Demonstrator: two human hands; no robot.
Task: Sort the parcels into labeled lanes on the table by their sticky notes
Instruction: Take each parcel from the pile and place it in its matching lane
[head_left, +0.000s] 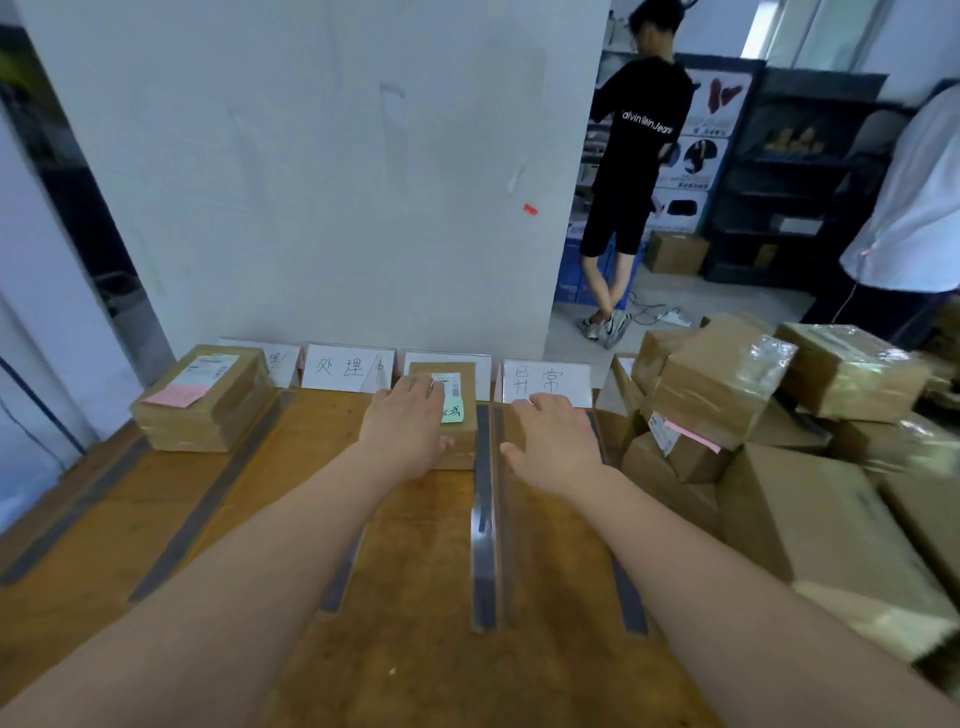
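Observation:
A small brown parcel (460, 415) with a green sticky note (453, 413) lies in the third lane of the wooden table (415, 571), against its hidden label card. My left hand (408, 428) rests flat on the parcel's left part, thumb at its near edge. My right hand (556, 441) hovers with relaxed fingers over the fourth lane, holding nothing, below a white label card (548, 382). Another parcel (202, 397) with a pink note sits in the first lane at far left. Grey tape strips (483, 519) mark the lanes.
A heap of brown parcels (779, 415) fills the right side, one with a pink note (693, 435). White label cards (348, 366) stand along the white wall. A person in black (631, 171) stands by shelves at the back right.

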